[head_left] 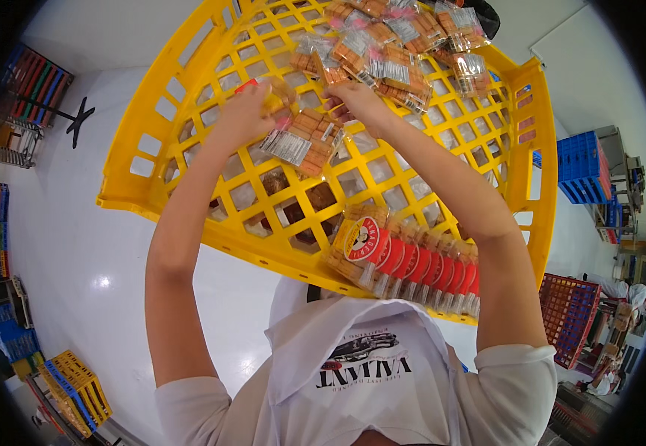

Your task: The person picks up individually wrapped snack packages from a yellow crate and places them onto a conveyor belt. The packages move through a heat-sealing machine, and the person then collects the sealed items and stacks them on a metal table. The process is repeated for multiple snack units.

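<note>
My left hand is closed at the edge of a clear plastic packet with a bit of red on it; its contents are hard to make out. Just below lies a clear packet of brown biscuit sticks, label side up. My right hand has its fingers curled at the near edge of the heap, pinching a biscuit packet. Behind it, several similar packets lie piled loosely. Both hands work over a yellow plastic crate with a lattice bottom.
A row of upright biscuit packets with red round labels stands along the crate's near right side. Brown items show through the lattice below. Blue crates and a red crate stand at right, yellow crates at lower left.
</note>
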The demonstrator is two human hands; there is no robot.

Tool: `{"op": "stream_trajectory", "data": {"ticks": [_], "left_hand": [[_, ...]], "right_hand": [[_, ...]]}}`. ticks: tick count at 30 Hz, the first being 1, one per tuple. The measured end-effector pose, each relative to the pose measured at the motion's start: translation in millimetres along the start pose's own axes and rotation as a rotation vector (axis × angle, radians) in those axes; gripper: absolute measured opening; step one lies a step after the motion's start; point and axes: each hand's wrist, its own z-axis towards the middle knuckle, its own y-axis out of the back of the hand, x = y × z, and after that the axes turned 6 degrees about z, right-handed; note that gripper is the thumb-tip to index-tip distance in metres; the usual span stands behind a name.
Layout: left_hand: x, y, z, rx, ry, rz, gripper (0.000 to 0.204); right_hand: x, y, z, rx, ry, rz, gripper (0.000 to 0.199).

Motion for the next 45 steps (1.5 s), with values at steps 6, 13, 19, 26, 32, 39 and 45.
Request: {"op": "stream_trajectory", "data": {"ticks": [6, 13, 19, 26, 32, 39, 45], "left_hand": [[7, 15, -8, -0.157, 0.231, -0.468, 0.039], [-59, 37, -44, -0.442, 0.084, -1.316, 0.032], [-71, 43, -75, -0.136, 0.439, -2.100, 0.043], [-94, -21, -81, -0.104, 0.890, -1.731, 0.045], [-86, -12, -78, -0.057, 0.855, -1.743, 0.038], [-69, -13, -79, 0.084, 0.761, -1.918, 0.044], [-71, -1, -78, 0.017, 0.720, -1.937, 0.042]], "right_hand": [[18, -36, 4, 0.361, -0.180, 0.137, 0.056], [58, -51, -16, 0.429, -0.106, 0.762, 0.045], [52, -1, 5, 0.310, 0.414, 0.028, 0.037], [-17, -36, -5, -0.075, 0.223, -0.673, 0.051], [-36, -32, -25, -0.035, 0.318, -0.560, 0.047], [10, 132, 50, -0.522, 0.516, -0.966, 0.056], [0, 184, 119, 0.024, 0.145, -0.694, 0.101]]}}
